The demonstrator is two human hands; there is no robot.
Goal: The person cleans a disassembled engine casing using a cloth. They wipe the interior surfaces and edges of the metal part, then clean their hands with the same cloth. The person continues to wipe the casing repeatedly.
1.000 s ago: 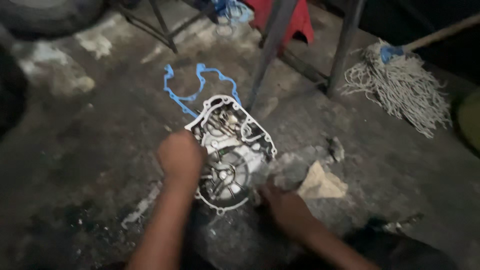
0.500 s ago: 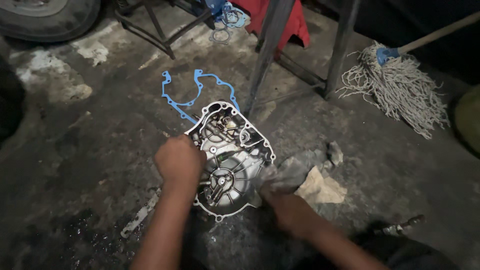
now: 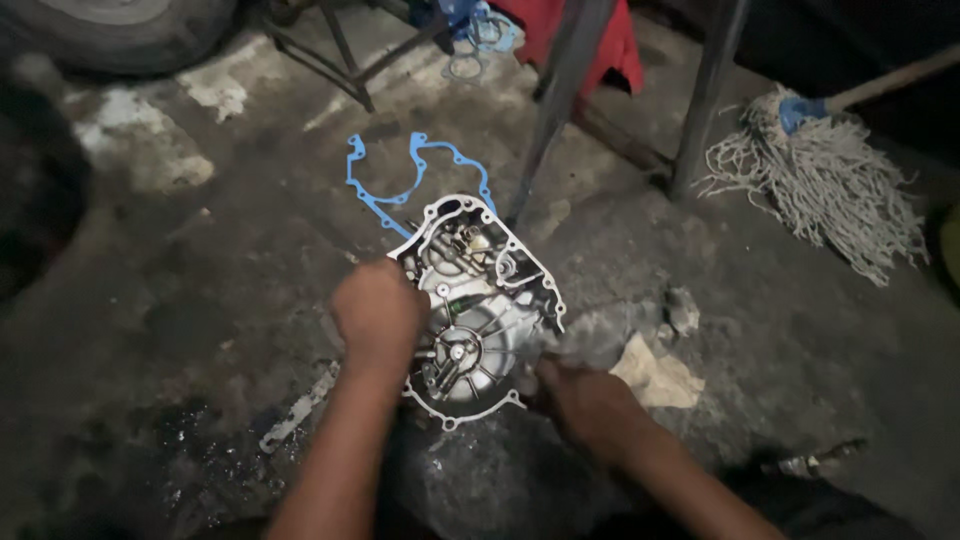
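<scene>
Left hand (image 3: 378,318) lies curled on the ribbed cast-aluminium engine cover (image 3: 478,315); right hand (image 3: 585,408) clutches a blurred grey rag (image 3: 590,338). A thin blue gasket (image 3: 400,183) lies flat on oily concrete.

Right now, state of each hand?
Left hand: closed, gripping the left edge of the engine cover.
Right hand: blurred; touching the cover's lower right edge, grip cannot be told.

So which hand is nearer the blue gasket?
Left. The left hand rests on the engine cover's left edge, just below the blue gasket. The right hand is at the cover's lower right corner, farther from it.
</scene>
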